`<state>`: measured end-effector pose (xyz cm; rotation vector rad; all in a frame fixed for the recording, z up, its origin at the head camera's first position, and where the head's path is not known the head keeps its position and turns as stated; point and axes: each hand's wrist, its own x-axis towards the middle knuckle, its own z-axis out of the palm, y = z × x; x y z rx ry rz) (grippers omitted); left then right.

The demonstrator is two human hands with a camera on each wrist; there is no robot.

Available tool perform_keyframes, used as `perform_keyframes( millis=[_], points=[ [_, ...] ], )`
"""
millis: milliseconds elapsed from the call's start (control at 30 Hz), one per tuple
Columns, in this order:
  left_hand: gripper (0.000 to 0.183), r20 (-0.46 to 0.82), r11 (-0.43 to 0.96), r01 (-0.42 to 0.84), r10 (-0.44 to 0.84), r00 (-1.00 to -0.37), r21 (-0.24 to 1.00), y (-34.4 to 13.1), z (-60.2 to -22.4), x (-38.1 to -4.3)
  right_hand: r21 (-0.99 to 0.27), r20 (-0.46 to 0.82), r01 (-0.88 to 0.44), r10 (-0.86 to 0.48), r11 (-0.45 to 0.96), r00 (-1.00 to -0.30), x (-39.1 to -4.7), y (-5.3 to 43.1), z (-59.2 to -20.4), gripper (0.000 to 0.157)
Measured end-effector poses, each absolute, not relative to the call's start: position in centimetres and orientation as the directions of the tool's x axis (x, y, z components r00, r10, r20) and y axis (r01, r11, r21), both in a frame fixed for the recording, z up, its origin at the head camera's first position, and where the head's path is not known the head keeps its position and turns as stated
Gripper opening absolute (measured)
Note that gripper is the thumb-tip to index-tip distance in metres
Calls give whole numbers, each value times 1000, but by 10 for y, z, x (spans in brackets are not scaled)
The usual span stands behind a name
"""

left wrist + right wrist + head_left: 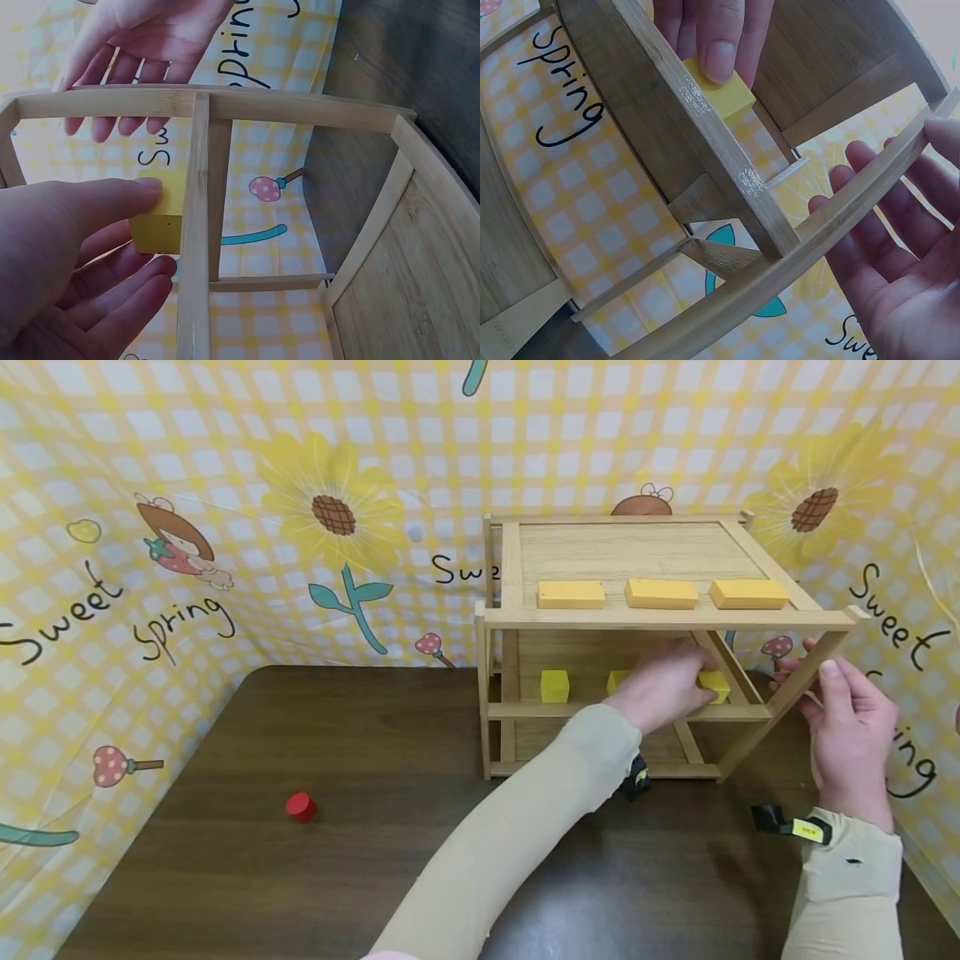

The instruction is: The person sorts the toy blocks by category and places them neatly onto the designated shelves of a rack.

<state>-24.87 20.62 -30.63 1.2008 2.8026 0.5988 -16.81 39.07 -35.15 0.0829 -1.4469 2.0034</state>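
Observation:
On the middle level of a two-tier wooden rack (622,713), my left hand (667,681) pinches a yellow cube (716,686) near the right end. Thumb and fingers press on opposite sides of the cube (159,232) in the left wrist view. Two more yellow cubes share that level: one (555,686) at the left, another (617,681) partly hidden by my left wrist. My right hand (855,727) loosely holds the rack's right front post (787,702), its thumb at the near side and its fingers reaching past behind.
Three orange-yellow rectangular blocks, the middle one (662,594) among them, lie in a row along the front of the top shelf (622,556). A red cylinder (302,807) stands on the dark table (360,735) at left. Checked cloth (420,460) hangs behind and beside the table.

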Motion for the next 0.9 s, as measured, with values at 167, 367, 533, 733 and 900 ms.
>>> perform_keyframes(
  millis=[167,367,533,733,900],
  points=[
    [43,115,637,683,696,-709,357,205,-308,-247,-823,418,-542,468,-168,-779,-168,390,-352,41],
    [45,175,624,709,698,-695,328,202,-307,-241,-830,412,-534,469,-160,-781,-167,390,-351,40],
    [48,210,608,734,709,-674,303,198,-307,-235,-830,416,-535,465,-157,-781,-168,390,-351,40],
    [45,276,562,777,728,-627,284,189,-307,-227,-830,420,-537,463,-151,-780,-168,391,-352,40],
    [47,334,522,807,735,-590,276,178,-307,-219,-830,424,-538,463,-144,-779,-168,391,-352,40]
  ],
)
